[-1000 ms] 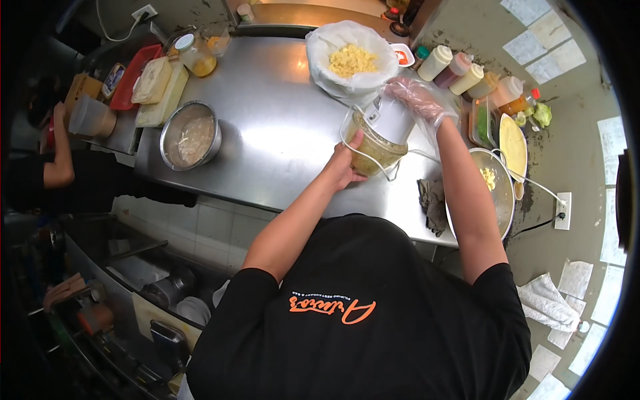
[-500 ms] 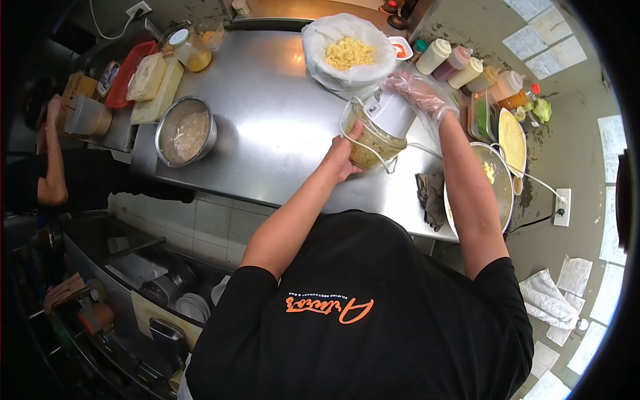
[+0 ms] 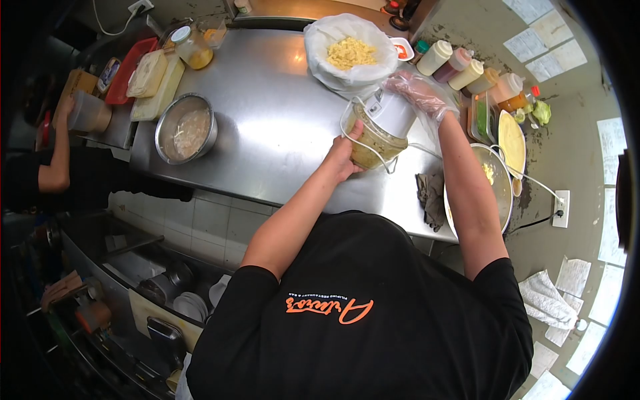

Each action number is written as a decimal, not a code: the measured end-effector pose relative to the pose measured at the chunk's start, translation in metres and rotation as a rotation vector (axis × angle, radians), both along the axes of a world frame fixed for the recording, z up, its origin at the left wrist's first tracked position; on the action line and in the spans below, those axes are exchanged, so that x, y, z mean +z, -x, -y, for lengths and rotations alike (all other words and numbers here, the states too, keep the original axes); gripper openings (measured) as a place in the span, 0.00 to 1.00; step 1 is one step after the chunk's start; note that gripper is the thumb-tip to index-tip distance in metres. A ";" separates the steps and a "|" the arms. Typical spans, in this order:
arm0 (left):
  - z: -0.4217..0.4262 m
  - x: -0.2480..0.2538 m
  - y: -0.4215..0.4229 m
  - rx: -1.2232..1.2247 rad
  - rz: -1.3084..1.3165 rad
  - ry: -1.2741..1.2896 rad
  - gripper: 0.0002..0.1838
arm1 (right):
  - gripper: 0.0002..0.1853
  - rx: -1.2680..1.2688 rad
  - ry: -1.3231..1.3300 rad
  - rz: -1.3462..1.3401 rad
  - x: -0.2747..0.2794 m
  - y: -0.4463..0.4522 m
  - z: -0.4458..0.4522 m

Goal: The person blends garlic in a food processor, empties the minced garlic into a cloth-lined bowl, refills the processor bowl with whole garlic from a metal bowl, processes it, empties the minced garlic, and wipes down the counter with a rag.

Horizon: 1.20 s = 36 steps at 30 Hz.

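A food chopper with a white motor top (image 3: 395,119) and a clear, cloudy bowl (image 3: 375,148) lies tilted over the steel table. My left hand (image 3: 345,152), ungloved, grips the side of the clear bowl, where the white cord loops past. My right hand (image 3: 417,92), in a clear plastic glove, is wrapped over the white top; its fingertips are partly hidden. Just behind the chopper stands a plastic-lined bowl (image 3: 317,55) heaped with yellow crumbly food (image 3: 350,53).
Squeeze bottles (image 3: 451,65) line the wall at the right. A large metal bowl (image 3: 497,200) and dark cloth (image 3: 431,200) sit by my right forearm. A steel bowl (image 3: 210,137) stands left on the table (image 3: 257,120). Another person's arm (image 3: 60,150) is at far left.
The view has shifted slightly, while both my hands keep their hold on the chopper. At far left the other person's arm has moved a little.
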<state>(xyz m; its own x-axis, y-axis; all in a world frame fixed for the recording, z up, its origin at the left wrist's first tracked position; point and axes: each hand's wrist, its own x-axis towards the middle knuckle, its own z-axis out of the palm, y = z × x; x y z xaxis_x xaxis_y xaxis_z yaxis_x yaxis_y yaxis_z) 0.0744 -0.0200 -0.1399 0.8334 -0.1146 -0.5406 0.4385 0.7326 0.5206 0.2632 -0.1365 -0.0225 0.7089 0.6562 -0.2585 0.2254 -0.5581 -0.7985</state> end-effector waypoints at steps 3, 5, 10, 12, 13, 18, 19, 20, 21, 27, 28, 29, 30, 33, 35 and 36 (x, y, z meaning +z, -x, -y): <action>0.001 0.000 0.000 0.007 -0.004 0.001 0.48 | 0.28 -0.009 -0.001 -0.017 -0.002 -0.002 0.000; -0.001 -0.002 0.000 0.028 -0.004 0.002 0.47 | 0.28 -0.020 -0.013 -0.040 -0.002 -0.001 0.000; 0.000 -0.003 0.000 0.039 -0.006 0.008 0.46 | 0.29 -0.006 -0.012 -0.051 -0.003 -0.003 0.002; 0.000 -0.009 -0.002 0.034 0.005 0.029 0.46 | 0.29 -0.016 -0.027 -0.050 -0.002 0.000 0.002; 0.001 -0.012 -0.003 0.038 0.006 0.034 0.45 | 0.30 -0.020 -0.035 -0.049 -0.001 0.000 0.002; 0.003 -0.022 -0.002 0.040 0.025 0.059 0.44 | 0.34 0.016 0.055 0.161 -0.001 0.003 0.003; 0.005 -0.026 -0.001 0.078 0.064 0.084 0.43 | 0.34 0.024 0.063 0.232 0.000 0.008 0.002; 0.008 -0.033 -0.001 0.113 0.103 0.108 0.42 | 0.35 0.032 0.113 0.307 0.005 0.015 0.000; 0.009 -0.036 -0.002 0.145 0.143 0.131 0.40 | 0.35 0.036 0.162 0.384 0.014 0.024 -0.005; -0.003 -0.023 -0.013 0.103 -0.019 -0.251 0.34 | 0.40 -0.056 0.252 0.684 0.010 0.062 -0.013; -0.006 -0.014 -0.014 0.100 -0.104 -0.240 0.27 | 0.41 -0.048 0.216 0.687 0.003 0.056 -0.009; -0.010 -0.013 -0.012 0.100 -0.096 -0.341 0.26 | 0.42 -0.038 0.179 0.691 0.001 0.051 -0.007; -0.014 -0.015 -0.008 0.096 -0.086 -0.444 0.26 | 0.44 0.011 0.126 0.688 0.010 0.053 -0.004; -0.030 -0.032 0.004 0.327 -0.044 -0.588 0.32 | 0.43 -0.313 -0.285 0.217 0.002 0.043 0.014; -0.048 -0.036 0.004 0.520 -0.079 -0.767 0.33 | 0.37 -0.436 -0.366 0.210 -0.042 0.023 0.038; -0.058 -0.035 0.002 0.471 0.035 -0.894 0.33 | 0.35 -0.496 -0.403 0.150 -0.069 0.015 0.047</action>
<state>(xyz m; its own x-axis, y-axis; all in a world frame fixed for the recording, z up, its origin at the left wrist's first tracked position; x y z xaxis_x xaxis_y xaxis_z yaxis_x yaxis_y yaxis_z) 0.0722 0.0383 -0.1751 0.7067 0.6650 -0.2416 0.1789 0.1624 0.9704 0.2483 -0.1838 -0.0919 0.9615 0.2671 0.0647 0.1439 -0.2886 -0.9466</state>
